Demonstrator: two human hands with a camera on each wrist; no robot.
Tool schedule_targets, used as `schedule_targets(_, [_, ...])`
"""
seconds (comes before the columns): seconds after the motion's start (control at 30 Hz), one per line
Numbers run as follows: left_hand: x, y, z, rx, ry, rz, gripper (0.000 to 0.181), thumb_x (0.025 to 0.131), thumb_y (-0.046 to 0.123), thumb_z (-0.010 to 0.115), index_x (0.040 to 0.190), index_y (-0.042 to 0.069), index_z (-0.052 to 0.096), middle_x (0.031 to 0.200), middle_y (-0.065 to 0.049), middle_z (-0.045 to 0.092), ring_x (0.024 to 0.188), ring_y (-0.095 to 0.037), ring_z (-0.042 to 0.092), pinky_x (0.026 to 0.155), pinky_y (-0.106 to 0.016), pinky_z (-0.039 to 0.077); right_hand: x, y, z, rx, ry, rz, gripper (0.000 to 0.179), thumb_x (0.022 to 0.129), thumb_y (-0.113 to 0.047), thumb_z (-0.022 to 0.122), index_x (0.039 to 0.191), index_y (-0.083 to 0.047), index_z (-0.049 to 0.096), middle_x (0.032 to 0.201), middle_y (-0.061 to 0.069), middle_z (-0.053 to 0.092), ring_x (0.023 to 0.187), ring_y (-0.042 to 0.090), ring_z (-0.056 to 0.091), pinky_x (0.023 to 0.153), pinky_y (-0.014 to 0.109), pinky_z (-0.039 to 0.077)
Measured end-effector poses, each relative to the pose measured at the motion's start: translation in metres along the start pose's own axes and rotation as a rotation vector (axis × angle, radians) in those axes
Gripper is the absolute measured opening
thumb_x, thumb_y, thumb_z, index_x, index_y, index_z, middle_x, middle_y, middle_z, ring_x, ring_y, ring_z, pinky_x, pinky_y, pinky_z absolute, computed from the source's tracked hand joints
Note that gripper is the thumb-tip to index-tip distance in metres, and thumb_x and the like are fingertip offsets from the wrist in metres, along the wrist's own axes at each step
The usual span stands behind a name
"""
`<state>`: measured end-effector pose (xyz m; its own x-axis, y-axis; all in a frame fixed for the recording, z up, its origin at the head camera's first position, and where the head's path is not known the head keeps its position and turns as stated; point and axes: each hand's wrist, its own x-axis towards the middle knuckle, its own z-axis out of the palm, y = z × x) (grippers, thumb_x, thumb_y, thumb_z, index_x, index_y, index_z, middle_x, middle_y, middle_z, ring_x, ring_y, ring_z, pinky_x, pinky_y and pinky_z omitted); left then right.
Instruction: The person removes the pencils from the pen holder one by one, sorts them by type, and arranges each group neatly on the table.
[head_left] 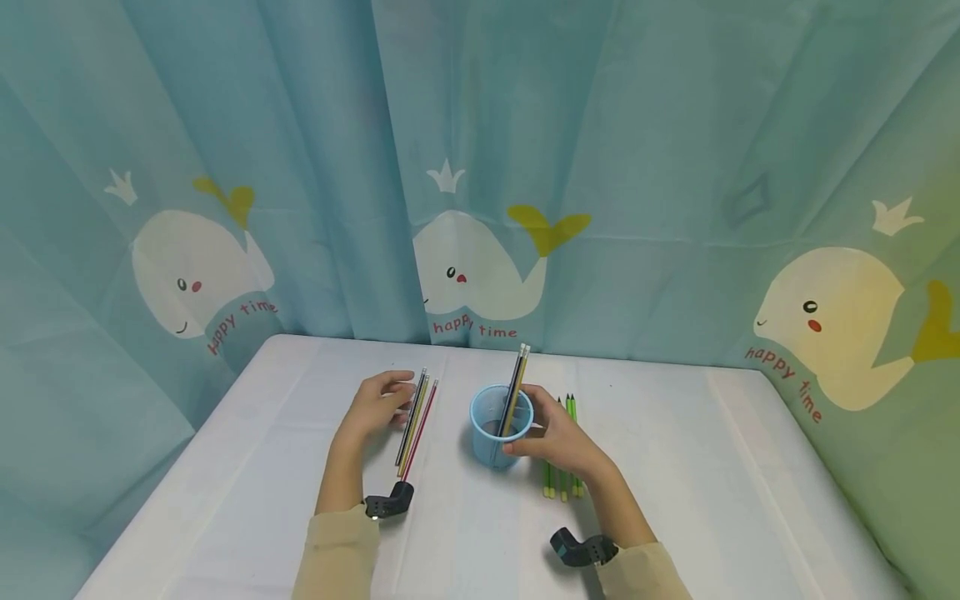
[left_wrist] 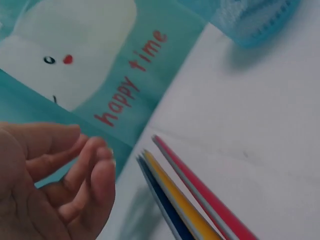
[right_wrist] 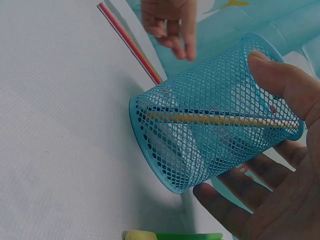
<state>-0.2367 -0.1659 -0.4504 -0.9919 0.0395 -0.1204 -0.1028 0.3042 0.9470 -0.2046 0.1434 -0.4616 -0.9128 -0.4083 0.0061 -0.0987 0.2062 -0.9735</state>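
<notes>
A light blue mesh pencil cup (head_left: 486, 448) stands on the table, with a dark pencil and a yellow pencil (head_left: 513, 408) leaning inside it. My right hand (head_left: 561, 435) holds the cup from the right, its thumb on the near side by the rim and its fingers round the far side. To the left, my left hand (head_left: 375, 407) hovers beside several loose pencils, with bent fingers and nothing in its grasp. Among these pencils are a dark blue one (left_wrist: 165, 205), a yellow one (left_wrist: 182, 202) and a red one (left_wrist: 202, 200), lying close together.
Several green pencils (head_left: 562, 485) with pale yellow ends lie right of the cup, partly beneath my right forearm. A white cloth covers the table (head_left: 712, 483). Behind its far edge hangs a blue-green curtain (head_left: 645, 283) with whale prints.
</notes>
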Motion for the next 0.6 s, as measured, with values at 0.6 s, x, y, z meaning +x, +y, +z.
schedule_targets(0.6, [-0.022, 0.055, 0.024, -0.208, -0.239, 0.2, 0.038, 0.101, 0.012, 0.058, 0.138, 0.002, 0.054, 0.117, -0.014, 0.062, 0.098, -0.026, 0.064, 0.082, -0.034, 0.061, -0.001, 0.0, 0.0, 0.004, -0.006, -0.003, 0.083, 0.076, -0.012, 0.086, 0.145, -0.012, 0.04, 0.143, 0.014, 0.052, 0.133, 0.037, 0.05, 0.109, 0.054, 0.043])
